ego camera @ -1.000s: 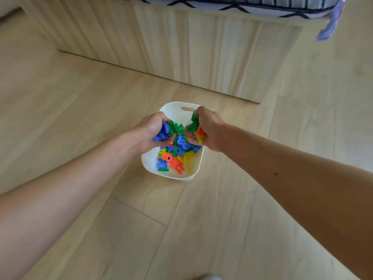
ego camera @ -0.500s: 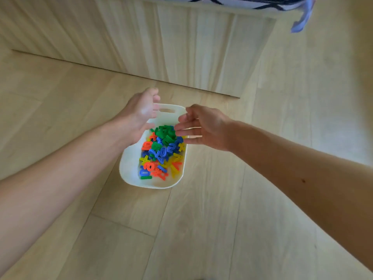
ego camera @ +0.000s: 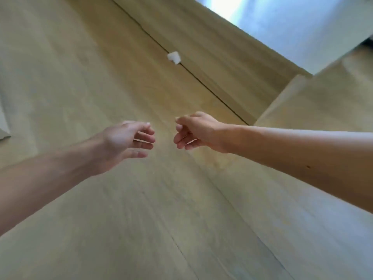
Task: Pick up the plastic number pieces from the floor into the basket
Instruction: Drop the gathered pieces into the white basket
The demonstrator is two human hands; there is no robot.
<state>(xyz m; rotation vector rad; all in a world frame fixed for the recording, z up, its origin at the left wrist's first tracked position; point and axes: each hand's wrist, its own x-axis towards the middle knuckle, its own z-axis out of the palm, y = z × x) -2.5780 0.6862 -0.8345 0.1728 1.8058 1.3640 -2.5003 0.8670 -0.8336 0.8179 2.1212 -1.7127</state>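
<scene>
Not much to report on the person here, just two bare forearms coming in from the bottom corners of the head view, no sleeves visible anywhere up to the frame edge. No watch, bracelet or rings that I can make out on the left hand (ego camera: 123, 138) or the right hand (ego camera: 196, 131), and no gloves either. Fingernails look short and plain, where they show at all. There's one small dark mole (ego camera: 308, 167) on the right forearm. Everything's a bit motion-blurred, so finer detail is hard to tell.
</scene>
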